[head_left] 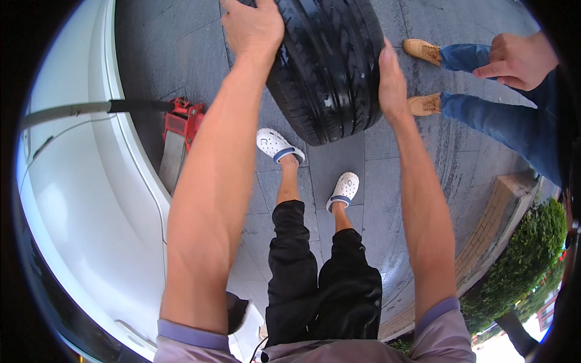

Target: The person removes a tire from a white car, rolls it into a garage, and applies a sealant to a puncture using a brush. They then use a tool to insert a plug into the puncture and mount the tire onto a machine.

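Observation:
A black car tyre (327,66) with wet-looking, grooved tread is held up between my two hands at the top of the view. My left hand (254,27) grips its left side, the fingers partly cut off by the upper edge. Against the tyre's right side presses my right hand (392,81), with the thumb up and the other fingers hidden behind the tyre. Both arms are stretched out ahead of me. Below the tyre are my feet in white clogs (343,189).
A white car (91,199) fills the left side. Beside it a red floor jack (181,121) sits on grey paving (387,181), its long handle (78,112) reaching left. At right stands another person in jeans (496,118), one hand (520,60) raised. A low brick wall (493,212) borders a hedge (520,260).

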A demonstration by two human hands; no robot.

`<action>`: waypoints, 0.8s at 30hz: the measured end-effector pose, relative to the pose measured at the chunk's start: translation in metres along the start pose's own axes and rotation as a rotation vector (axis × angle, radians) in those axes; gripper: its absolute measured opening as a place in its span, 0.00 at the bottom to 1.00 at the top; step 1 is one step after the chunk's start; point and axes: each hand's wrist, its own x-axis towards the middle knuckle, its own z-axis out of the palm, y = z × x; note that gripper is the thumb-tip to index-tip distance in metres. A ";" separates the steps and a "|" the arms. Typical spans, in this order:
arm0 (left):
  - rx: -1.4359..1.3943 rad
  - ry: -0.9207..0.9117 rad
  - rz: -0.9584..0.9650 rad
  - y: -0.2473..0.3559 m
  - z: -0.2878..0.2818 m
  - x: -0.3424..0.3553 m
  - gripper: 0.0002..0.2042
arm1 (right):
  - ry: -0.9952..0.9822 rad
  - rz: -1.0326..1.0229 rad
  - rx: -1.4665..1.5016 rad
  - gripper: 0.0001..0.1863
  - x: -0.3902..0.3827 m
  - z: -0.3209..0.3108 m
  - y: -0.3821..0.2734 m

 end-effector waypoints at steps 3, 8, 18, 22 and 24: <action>-0.092 -0.089 -0.014 0.010 -0.006 0.040 0.33 | 0.016 0.145 -0.003 0.43 -0.019 0.015 -0.005; -0.126 -0.153 -0.121 0.008 0.001 0.110 0.30 | 0.048 0.219 0.101 0.43 0.009 0.037 -0.030; -0.099 -0.290 -0.249 0.002 0.040 0.240 0.37 | 0.211 0.490 0.164 0.46 0.058 0.066 -0.009; -0.193 -0.369 -0.315 0.014 0.060 0.265 0.30 | 0.299 0.489 0.111 0.46 0.083 0.060 -0.010; -0.230 -0.384 -0.338 0.018 0.072 0.280 0.26 | 0.301 0.497 0.064 0.46 0.095 0.058 -0.011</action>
